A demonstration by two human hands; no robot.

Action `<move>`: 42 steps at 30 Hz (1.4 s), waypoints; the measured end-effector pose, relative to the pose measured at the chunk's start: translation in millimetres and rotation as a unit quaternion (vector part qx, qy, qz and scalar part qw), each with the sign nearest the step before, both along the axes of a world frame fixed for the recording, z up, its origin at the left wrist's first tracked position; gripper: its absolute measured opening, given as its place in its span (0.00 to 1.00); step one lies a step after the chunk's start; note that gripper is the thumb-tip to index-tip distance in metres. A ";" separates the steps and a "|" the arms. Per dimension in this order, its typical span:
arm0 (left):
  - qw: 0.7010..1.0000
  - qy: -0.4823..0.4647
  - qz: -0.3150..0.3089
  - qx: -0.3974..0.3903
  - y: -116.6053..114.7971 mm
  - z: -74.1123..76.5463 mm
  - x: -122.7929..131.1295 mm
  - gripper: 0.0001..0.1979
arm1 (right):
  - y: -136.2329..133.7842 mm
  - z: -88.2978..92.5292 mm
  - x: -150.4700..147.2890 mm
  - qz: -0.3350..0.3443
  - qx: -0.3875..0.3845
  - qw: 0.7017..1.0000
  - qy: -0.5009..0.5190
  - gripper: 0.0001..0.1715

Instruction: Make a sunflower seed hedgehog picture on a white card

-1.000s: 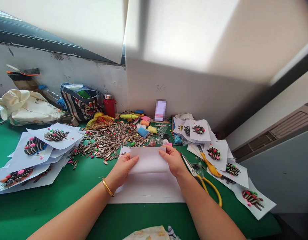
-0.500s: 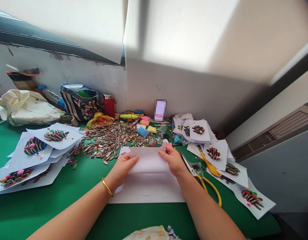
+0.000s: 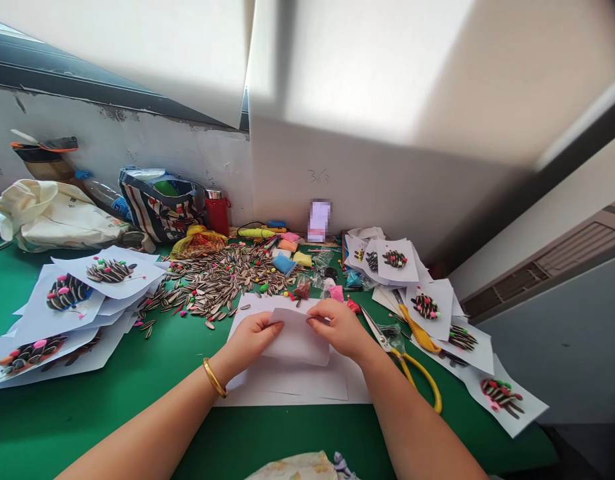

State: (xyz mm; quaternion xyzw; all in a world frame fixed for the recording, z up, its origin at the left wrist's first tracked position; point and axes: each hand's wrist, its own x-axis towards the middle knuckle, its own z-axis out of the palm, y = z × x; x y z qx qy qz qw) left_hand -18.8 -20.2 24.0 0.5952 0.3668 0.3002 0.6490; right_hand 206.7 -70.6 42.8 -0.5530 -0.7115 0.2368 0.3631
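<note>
Has the green table (image 3: 162, 417) nearest, then white papers (image 3: 320, 387); over these, grips a smaller white sheet (image 3: 302, 345) near its far edge in left hand (image 3: 251, 341) and right hand (image 3: 341, 328). Faces strewn striped seeds (image 3: 227, 277) beyond, then a red bottle (image 3: 217, 215).

One head-worn camera looks from above the near edge of the green table (image 3: 52, 427), facing forward and down between the forearms (image 3: 152, 413), which enter from below; the left hand (image 3: 252, 340) and right hand (image 3: 341, 328) sit close, just below mid-view. The wide angle reaches past them to the pale wall (image 3: 187, 153) behind; at the bottom it catches some patterned cloth (image 3: 292, 468).
</note>
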 end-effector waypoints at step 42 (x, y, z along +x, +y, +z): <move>0.989 -0.064 0.137 -0.004 5.0 -1.0 -2.1 0.18 | 3.3 -19.9 -24.6 -0.106 -0.111 0.919 0.363 0.17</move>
